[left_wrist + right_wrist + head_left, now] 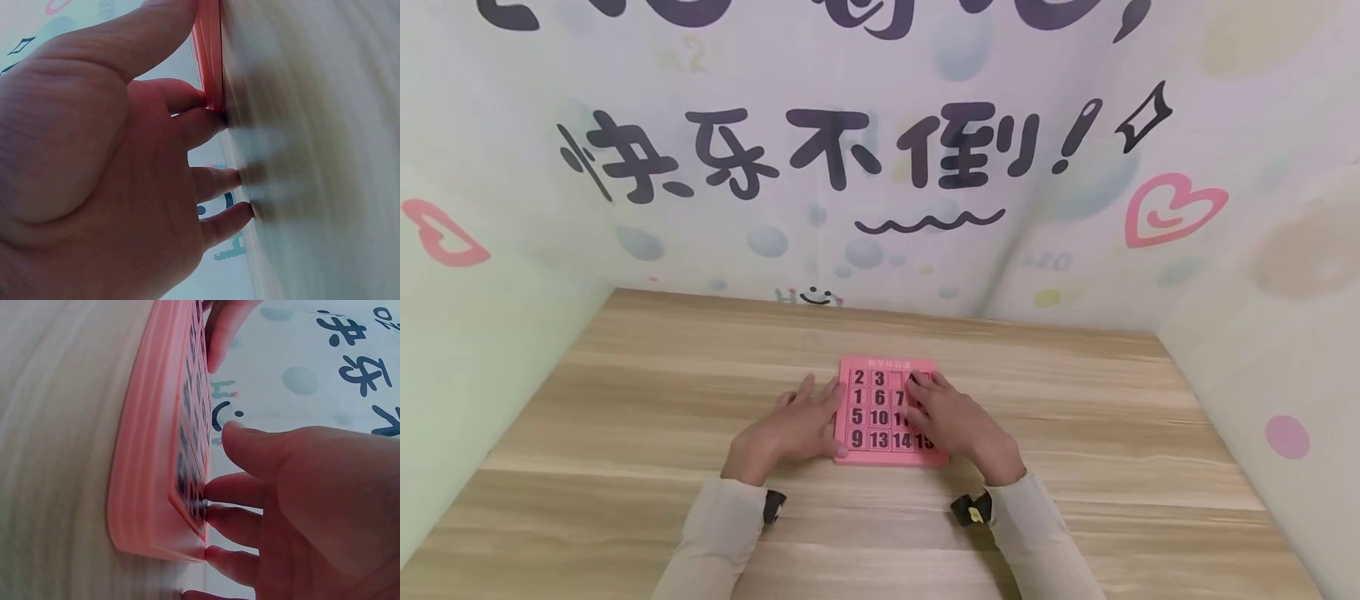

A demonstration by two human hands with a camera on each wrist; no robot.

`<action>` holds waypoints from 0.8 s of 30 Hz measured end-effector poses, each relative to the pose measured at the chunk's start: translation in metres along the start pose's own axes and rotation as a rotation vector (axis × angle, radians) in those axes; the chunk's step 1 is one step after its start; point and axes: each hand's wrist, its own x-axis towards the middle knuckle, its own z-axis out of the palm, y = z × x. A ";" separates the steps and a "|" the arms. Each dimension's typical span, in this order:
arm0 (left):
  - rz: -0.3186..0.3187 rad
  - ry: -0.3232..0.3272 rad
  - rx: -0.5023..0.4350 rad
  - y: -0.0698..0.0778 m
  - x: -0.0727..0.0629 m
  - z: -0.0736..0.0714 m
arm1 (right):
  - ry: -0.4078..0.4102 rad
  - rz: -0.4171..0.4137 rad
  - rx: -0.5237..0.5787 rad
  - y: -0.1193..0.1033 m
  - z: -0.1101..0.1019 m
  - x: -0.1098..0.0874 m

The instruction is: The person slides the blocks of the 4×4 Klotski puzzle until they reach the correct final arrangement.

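A pink number sliding puzzle (pixel 891 457) lies flat on the table, its black-numbered tiles in rows. A bare slot shows in the top row, right of the 3 tile (pixel 879 378). My left hand (pixel 797 427) rests along the puzzle's left side, thumb at the near corner and fingers spread; in the left wrist view some fingertips touch the tabletop. Over the right-hand columns, my right hand (pixel 955 419) hides several tiles. Its fingers (pixel 234 525) reach onto the tile face and far edge in the right wrist view, the thumb raised off the tiles.
The wood-grain table (pixel 647 400) extends around the puzzle. A white printed cloth (pixel 820 242) with dark lettering, hearts and bubbles stands behind it and along both sides. Dark wrist bands (pixel 773 506) show under both pale sleeves.
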 end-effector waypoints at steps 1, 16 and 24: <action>0.000 -0.001 -0.003 0.000 0.000 0.000 | -0.001 -0.001 0.000 0.000 0.000 0.000; 0.005 0.004 0.003 0.000 0.000 0.000 | -0.018 0.012 -0.023 0.001 -0.002 0.001; 0.007 0.000 0.005 0.000 0.000 -0.001 | -0.025 0.022 -0.033 0.001 -0.003 0.000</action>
